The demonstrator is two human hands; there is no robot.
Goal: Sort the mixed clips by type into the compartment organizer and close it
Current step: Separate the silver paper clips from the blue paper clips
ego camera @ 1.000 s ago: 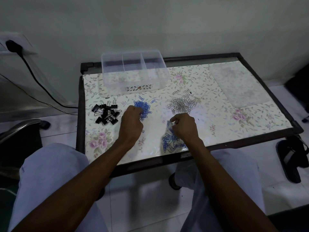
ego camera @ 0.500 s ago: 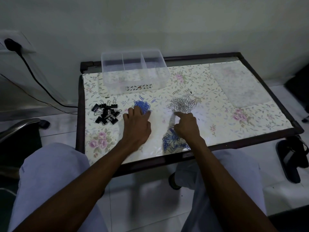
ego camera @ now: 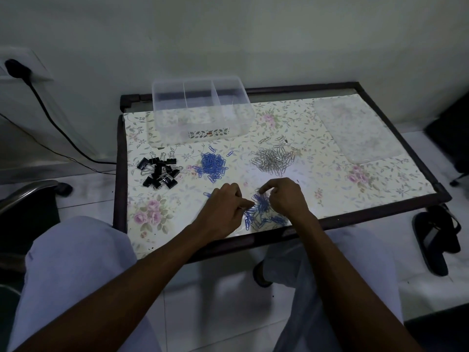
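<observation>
- A small table (ego camera: 396,196) with a dark frame stands against a pale wall (ego camera: 253,34); its top carries a floral-patterned covering under a glossy sheet that catches the light near the front edge.
- The clear compartment organizer (ego camera: 203,110) sits at the back left of the table, open, with two dividers making three sections side by side; nothing shows inside them.
- Its clear lid (ego camera: 360,128) lies flat at the back right, well apart from the organizer.
- Three sorted heaps lie in a row across the middle: black binder clips (ego camera: 160,174) at the left, blue paper clips (ego camera: 213,165) in the centre, silver paper clips (ego camera: 274,160) at the right, a few strays just behind them.
- A mixed pile (ego camera: 261,212), mostly blue, sits near the front edge, between the two hands.
- The left hand (ego camera: 223,209) rests beside the pile with fingers curled and the forefinger stretched out to its edge; whether it pinches a clip I cannot tell.
- The right hand (ego camera: 284,196) hovers over the pile's right side, fingers bent, thumb and forefinger drawn close at the top of the pile; a clip between them cannot be made out.
- On the wall at the left, a black plug (ego camera: 14,68) sits in a socket, its cable (ego camera: 58,130) trailing down to the tiled floor (ego camera: 223,301).
- A dark sandal (ego camera: 434,237) lies on the floor at the right, a chair arm (ego camera: 22,194) shows at the left, and the person's pale trousers (ego camera: 73,275) fill the foreground.
</observation>
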